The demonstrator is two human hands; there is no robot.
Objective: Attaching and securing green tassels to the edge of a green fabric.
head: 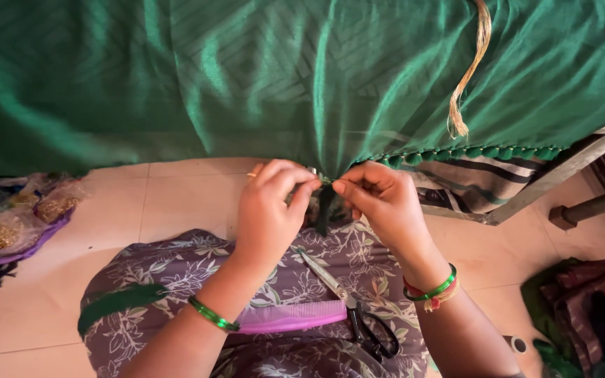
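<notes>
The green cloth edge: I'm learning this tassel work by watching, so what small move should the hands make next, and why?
Probably pull the knot snug: the left hand and right hand pinch the green cloth edge where the bead-like trim stops, dark threads hanging below.

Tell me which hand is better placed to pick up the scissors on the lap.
Probably the right hand. The scissors lie with their black handles toward the right forearm, almost below that wrist. The left hand is farther from them, and both hands are pinching the green fabric's edge.
</notes>
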